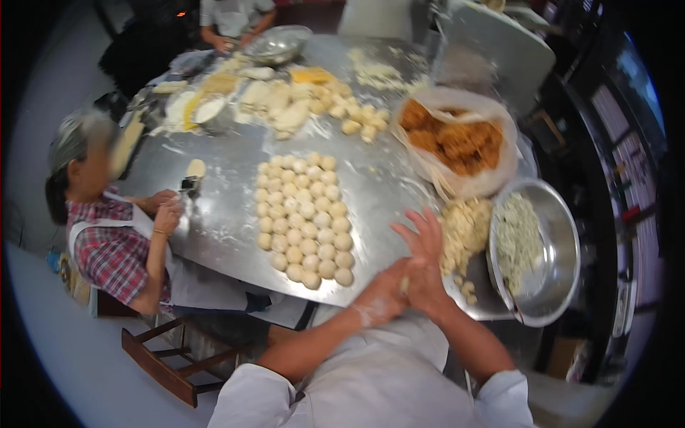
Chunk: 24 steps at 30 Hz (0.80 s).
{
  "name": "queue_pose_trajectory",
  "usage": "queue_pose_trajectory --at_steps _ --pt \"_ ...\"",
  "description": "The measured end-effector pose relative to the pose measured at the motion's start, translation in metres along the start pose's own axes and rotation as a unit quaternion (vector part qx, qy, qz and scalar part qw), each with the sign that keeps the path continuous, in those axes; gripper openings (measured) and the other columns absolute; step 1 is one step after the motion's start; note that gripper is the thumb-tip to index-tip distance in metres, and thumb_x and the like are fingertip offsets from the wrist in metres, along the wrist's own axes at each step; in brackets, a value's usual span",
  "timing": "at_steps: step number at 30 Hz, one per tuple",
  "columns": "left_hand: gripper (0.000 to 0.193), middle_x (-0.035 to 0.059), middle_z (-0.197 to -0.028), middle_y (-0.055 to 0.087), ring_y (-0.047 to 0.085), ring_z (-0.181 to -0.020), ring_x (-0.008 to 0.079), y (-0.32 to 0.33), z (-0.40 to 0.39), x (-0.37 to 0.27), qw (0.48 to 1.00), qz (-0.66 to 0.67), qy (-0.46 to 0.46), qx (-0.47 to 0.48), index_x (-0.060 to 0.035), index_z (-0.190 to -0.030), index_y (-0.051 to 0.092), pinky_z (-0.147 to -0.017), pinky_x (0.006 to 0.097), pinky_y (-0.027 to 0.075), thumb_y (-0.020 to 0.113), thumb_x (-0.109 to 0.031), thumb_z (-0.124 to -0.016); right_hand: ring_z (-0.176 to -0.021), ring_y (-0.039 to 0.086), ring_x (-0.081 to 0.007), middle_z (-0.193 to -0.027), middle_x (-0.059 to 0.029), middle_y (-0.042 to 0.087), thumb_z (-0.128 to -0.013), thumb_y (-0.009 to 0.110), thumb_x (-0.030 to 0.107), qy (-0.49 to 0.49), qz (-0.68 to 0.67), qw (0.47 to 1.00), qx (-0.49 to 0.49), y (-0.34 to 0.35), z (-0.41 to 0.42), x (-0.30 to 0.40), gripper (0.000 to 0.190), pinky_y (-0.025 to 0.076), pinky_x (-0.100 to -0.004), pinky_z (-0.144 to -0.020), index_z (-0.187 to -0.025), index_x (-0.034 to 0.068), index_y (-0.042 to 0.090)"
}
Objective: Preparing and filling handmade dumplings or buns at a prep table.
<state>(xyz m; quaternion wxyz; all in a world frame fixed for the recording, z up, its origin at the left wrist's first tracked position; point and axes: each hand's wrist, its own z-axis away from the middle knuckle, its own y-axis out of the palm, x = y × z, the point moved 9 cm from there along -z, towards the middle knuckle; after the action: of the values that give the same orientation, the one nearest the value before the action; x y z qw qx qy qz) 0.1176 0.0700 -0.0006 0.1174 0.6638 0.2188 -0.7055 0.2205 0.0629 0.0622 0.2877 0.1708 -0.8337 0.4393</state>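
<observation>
My left hand (386, 291) and my right hand (426, 267) meet near the front edge of the steel table. A small piece of pale dough (404, 284) shows between them, mostly hidden by the palms; the left hand is curled around it. The right hand's fingers are spread and point away from me. Left of my hands, rows of floured round dough balls (309, 230) cover a patch of the table. Just to the right lies a heap of flattened dough pieces (463, 227), with a few small dough bits (467, 289) below it.
A steel bowl (571, 257) of pale green shredded filling and a plastic bag (460, 187) of orange-brown filling stand at the right. Dough chunks (366, 120), flour and a metal bowl (278, 45) lie farther back. Co-workers stand at the left (115, 235) and far side; a wooden stool (160, 369) is lower left.
</observation>
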Motion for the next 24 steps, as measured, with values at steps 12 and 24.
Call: queue_pose_trajectory --at_steps 12,24 --pt "0.092 0.0203 -0.123 0.066 0.069 -0.111 0.0363 -0.045 0.015 -0.029 0.981 -0.093 -0.003 -0.172 -0.0026 -0.163 0.024 -0.093 0.0448 0.055 0.081 -0.011 -0.09 -0.075 0.069 -0.0277 -0.084 -0.0078 0.069 -0.111 0.059 0.038 0.202 -0.164 0.919 0.295 0.028 0.028 -0.008 0.029 0.053 -0.0416 -0.07 -0.114 0.01 0.059" --pt "0.028 0.0083 -0.092 0.074 0.063 -0.07 0.0216 -0.044 0.036 -0.006 0.985 0.103 -0.08 -0.114 -0.0043 -0.092 0.065 -0.065 0.035 0.051 0.066 -0.029 -0.105 -0.117 0.063 -0.0383 -0.122 -0.0179 0.068 -0.093 0.062 0.002 0.008 0.099 0.982 0.161 0.044 -0.013 -0.1 0.026 0.051 -0.0473 -0.101 -0.117 0.006 0.071"
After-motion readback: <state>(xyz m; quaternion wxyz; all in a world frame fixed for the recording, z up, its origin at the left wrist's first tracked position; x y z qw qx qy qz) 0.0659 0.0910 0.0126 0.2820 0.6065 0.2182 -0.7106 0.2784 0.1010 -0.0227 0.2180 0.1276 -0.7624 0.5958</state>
